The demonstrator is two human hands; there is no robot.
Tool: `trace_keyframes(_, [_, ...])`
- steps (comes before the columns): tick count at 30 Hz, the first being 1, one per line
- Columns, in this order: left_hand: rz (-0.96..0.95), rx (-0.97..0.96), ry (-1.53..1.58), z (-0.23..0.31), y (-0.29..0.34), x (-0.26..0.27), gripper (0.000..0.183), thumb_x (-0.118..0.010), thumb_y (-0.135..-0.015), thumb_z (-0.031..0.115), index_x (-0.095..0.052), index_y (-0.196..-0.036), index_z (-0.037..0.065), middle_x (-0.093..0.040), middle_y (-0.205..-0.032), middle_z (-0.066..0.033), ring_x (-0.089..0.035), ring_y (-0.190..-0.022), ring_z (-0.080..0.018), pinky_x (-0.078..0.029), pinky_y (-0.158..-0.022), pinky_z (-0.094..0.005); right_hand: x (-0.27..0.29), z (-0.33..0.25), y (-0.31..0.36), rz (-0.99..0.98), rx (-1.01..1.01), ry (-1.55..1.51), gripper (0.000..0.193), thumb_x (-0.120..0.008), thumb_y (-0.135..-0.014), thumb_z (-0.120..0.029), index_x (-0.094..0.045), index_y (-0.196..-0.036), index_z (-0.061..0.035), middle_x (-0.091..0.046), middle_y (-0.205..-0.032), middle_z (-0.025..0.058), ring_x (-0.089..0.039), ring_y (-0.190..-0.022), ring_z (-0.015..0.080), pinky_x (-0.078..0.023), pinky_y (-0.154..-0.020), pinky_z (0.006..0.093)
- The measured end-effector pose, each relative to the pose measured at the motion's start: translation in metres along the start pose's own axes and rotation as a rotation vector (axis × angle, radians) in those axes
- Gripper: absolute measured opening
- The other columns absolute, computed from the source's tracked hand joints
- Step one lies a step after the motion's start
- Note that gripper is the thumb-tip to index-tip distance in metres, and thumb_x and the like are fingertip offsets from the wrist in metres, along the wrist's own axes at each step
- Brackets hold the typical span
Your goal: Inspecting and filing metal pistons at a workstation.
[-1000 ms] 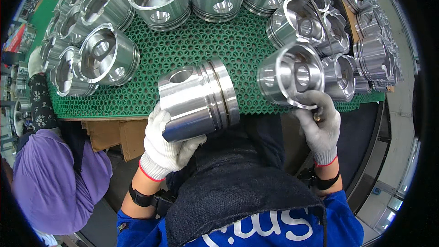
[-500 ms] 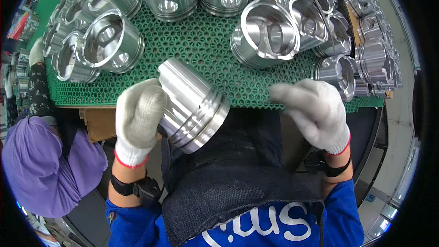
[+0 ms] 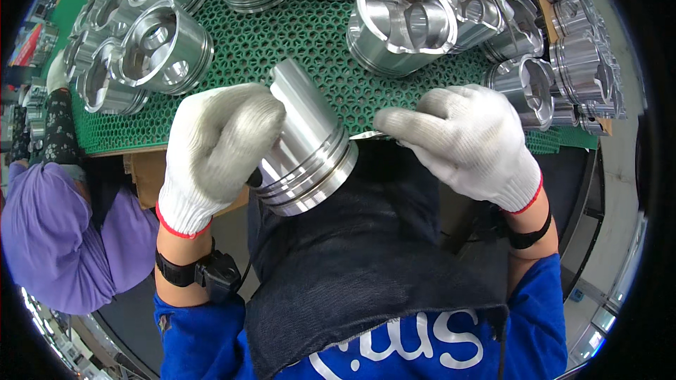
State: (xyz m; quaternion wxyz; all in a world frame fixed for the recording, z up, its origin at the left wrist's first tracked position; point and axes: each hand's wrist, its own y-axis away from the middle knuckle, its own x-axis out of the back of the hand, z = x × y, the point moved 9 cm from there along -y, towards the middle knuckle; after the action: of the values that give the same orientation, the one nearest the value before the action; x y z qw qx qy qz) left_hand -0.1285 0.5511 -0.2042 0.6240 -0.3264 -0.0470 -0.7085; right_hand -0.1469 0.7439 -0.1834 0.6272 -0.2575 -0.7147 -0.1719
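My left hand (image 3: 222,148), in a white knit glove with a red cuff, is closed around a shiny metal piston (image 3: 303,144). The piston is tilted, its grooved end down and toward me, over the front edge of the green mat. My right hand (image 3: 461,137), gloved the same way, pinches a thin, flat metal tool with a pointed tip (image 3: 366,135). That tip is at the piston's ring grooves, on their right side; whether it touches cannot be made out. Most of the tool is hidden inside the right glove.
A green perforated mat (image 3: 243,49) covers the table. Several pistons stand around its far side, including one at the left (image 3: 165,49) and a larger-looking one at the right (image 3: 401,21). More pistons fill a rack (image 3: 581,63) at far right. A person in purple (image 3: 60,232) sits at left.
My right hand has moved left and closer to the piston, and the thin tool in it now shows. The piston is held slightly higher in view and more upright.
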Motion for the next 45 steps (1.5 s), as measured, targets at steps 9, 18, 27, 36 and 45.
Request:
trace_keyframes(9, [-0.039, 0.241, 0.209, -0.009, -0.016, -0.005, 0.034, -0.061, -0.092, 0.026, -0.066, -0.095, -0.007, -0.067, -0.079, -0.0114, -0.065, -0.068, -0.0212, -0.05, -0.063, -0.0315, 0.028, -0.018, -0.003, 0.127, 0.277, -0.266, 0.033, -0.066, -0.071, -0.01, -0.071, -0.104, -0.0109, -0.059, -0.071, 0.005, -0.058, -0.06, 0.0232, -0.045, -0.053, 0.0343])
trace_keyframes(18, [0.495, 0.423, 1.104, -0.029, 0.024, -0.019, 0.054, -0.046, -0.097, 0.039, -0.04, -0.137, 0.003, -0.055, -0.13, -0.0119, -0.056, -0.116, -0.0233, -0.048, -0.099, -0.0362, -0.026, 0.007, 0.032, 0.108, -0.234, -0.831, 0.033, -0.059, -0.081, -0.003, -0.066, -0.113, -0.004, -0.07, -0.101, 0.0119, -0.066, -0.084, 0.0264, -0.053, -0.079, 0.0347])
trace_keyframes(27, [0.363, 0.495, 1.904, 0.009, 0.018, -0.045, 0.059, -0.059, -0.088, 0.036, -0.043, -0.135, 0.005, -0.059, -0.124, -0.0101, -0.06, -0.109, -0.0236, -0.047, -0.098, -0.035, -0.052, -0.007, 0.042, -0.018, -0.124, -0.527, 0.035, -0.063, -0.084, -0.021, -0.064, -0.118, -0.0229, -0.058, -0.071, 0.0061, -0.063, -0.066, 0.0265, -0.051, -0.06, 0.0365])
trace_keyframes(36, [0.01, -0.068, -0.854, 0.044, -0.022, 0.006, 0.028, -0.077, -0.074, 0.025, -0.063, -0.088, 0.005, -0.057, -0.073, -0.0103, -0.057, -0.063, -0.0285, -0.045, -0.059, -0.0398, -0.035, -0.021, 0.03, -0.004, 0.014, -0.396, 0.037, -0.063, -0.085, -0.023, -0.061, -0.122, -0.0245, -0.057, -0.069, 0.0061, -0.061, -0.058, 0.0266, -0.049, -0.052, 0.0379])
trace_keyframes(45, [0.083, -0.244, -0.674, 0.085, -0.018, 0.012, 0.026, -0.08, -0.061, 0.008, -0.058, -0.075, 0.009, -0.057, -0.083, -0.0083, -0.058, -0.083, -0.029, -0.046, -0.075, -0.0399, 0.078, 0.012, 0.093, 0.891, -0.073, -0.845, 0.027, -0.067, -0.082, -0.018, -0.067, -0.105, -0.0036, -0.067, -0.084, 0.008, -0.064, -0.082, 0.0203, -0.05, -0.07, 0.034])
